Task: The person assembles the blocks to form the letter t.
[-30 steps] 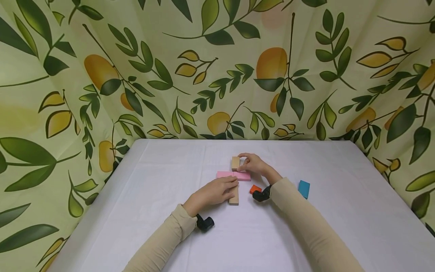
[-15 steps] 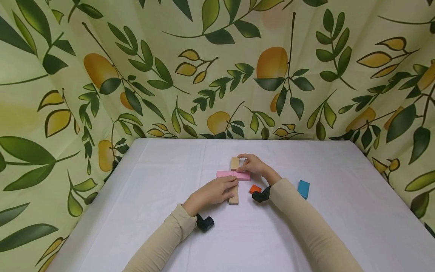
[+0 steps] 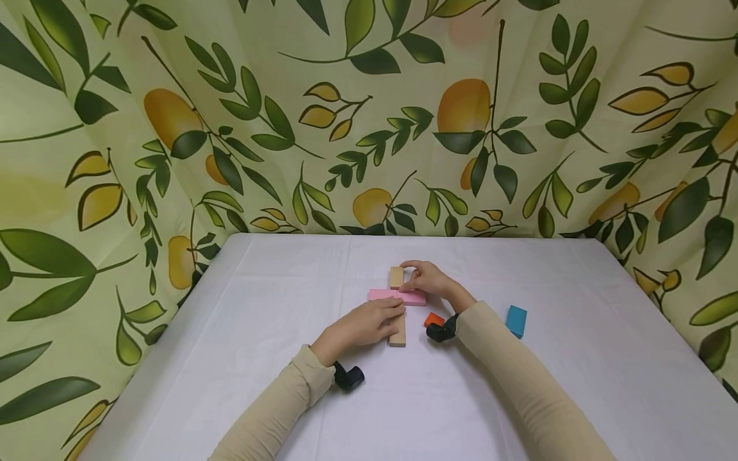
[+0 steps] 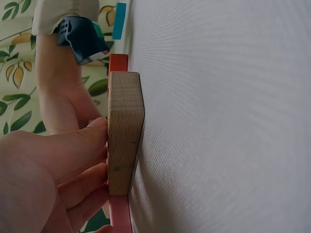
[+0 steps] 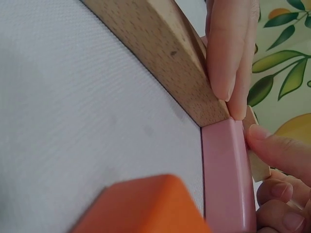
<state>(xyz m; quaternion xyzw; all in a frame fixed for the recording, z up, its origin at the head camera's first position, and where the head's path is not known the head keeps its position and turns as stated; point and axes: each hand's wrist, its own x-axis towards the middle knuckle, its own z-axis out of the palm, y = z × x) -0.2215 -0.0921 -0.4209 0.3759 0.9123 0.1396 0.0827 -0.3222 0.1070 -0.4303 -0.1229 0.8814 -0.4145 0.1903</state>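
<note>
Two pink blocks [image 3: 382, 294] lie end to end, forming a crossbar on the table. A plain wooden block [image 3: 398, 337] runs from their middle toward the person; in the right wrist view its end meets the pink block [image 5: 226, 174]. My left hand [image 3: 366, 322] rests over this wooden block, fingers straight, fingertips at the pink blocks' near edge. Beyond the crossbar stands a second wooden block [image 3: 396, 276]. My right hand [image 3: 429, 280] pinches it between thumb and index finger, the thumb at its near end and the index at the far end.
An orange block [image 3: 434, 319] lies just right of the near wooden block, partly behind the right wrist's black camera [image 3: 442, 330]. Farther right is a blue block [image 3: 516, 321], beside the right sleeve. A leaf-patterned curtain [image 3: 369, 128] hangs behind the white table.
The far wooden block has slid slightly left, with my right hand moving along with it. My left hand stays in place over the near wooden block.
</note>
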